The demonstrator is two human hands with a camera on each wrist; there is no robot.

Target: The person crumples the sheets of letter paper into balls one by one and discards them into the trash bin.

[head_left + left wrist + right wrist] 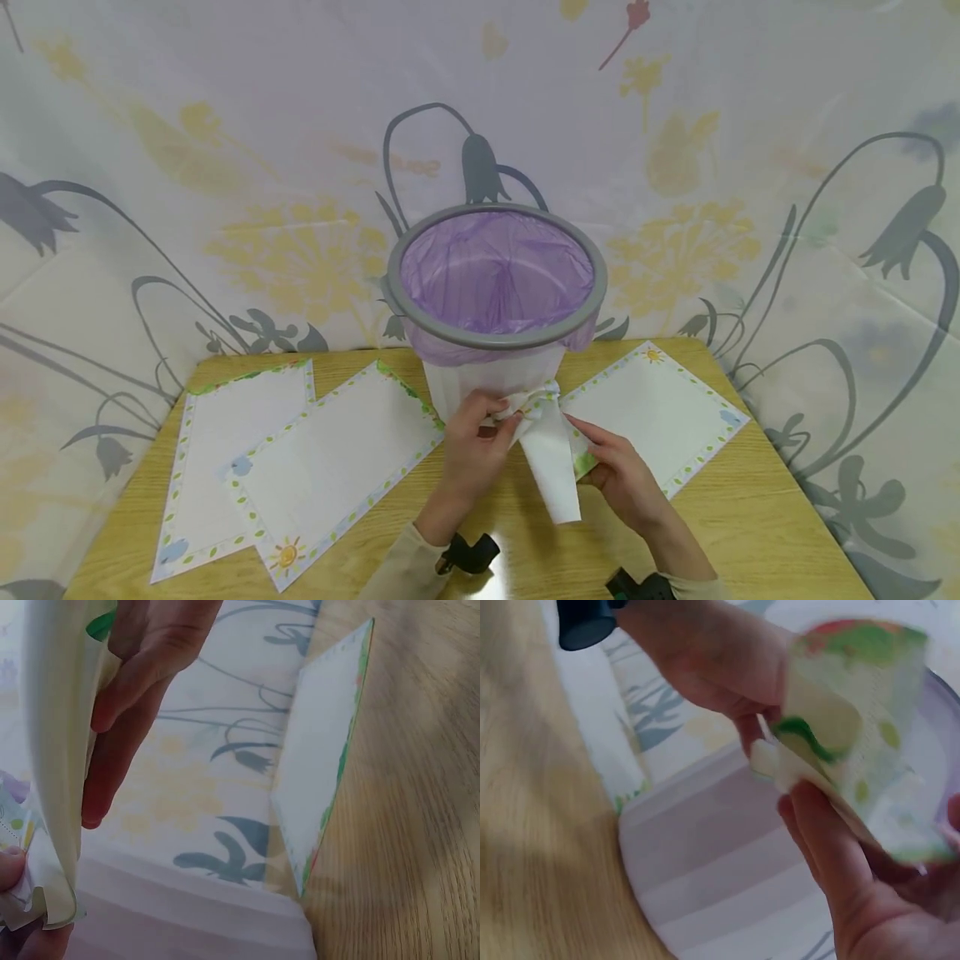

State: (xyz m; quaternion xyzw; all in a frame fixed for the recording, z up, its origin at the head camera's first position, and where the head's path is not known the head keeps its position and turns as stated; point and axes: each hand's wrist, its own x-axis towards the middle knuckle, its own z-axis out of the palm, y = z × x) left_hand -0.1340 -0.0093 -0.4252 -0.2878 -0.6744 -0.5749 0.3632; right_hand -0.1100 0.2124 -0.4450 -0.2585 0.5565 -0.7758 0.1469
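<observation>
In front of the bin, both hands hold a sheet of paper (551, 467) with a printed leaf border, bent and partly crumpled. My left hand (472, 450) pinches its bunched part between thumb and fingers. At the other side, my right hand (626, 483) grips an edge that shows a green print. The left wrist view has the paper (56, 727) curved over in a long fold. Seen from the right wrist, the paper (862, 697) is curled, with red and green print along its end. Close behind the hands stands a white bin (442, 383) with a grey rim (495, 338).
A purple bag (498, 267) lines the bin. Two bordered sheets overlap at the left, the outer sheet (232, 450) partly under the inner sheet (337, 467). Another sheet (652, 417) lies right of the bin on the wooden table (780, 542). A patterned cloth (300, 167) hangs behind.
</observation>
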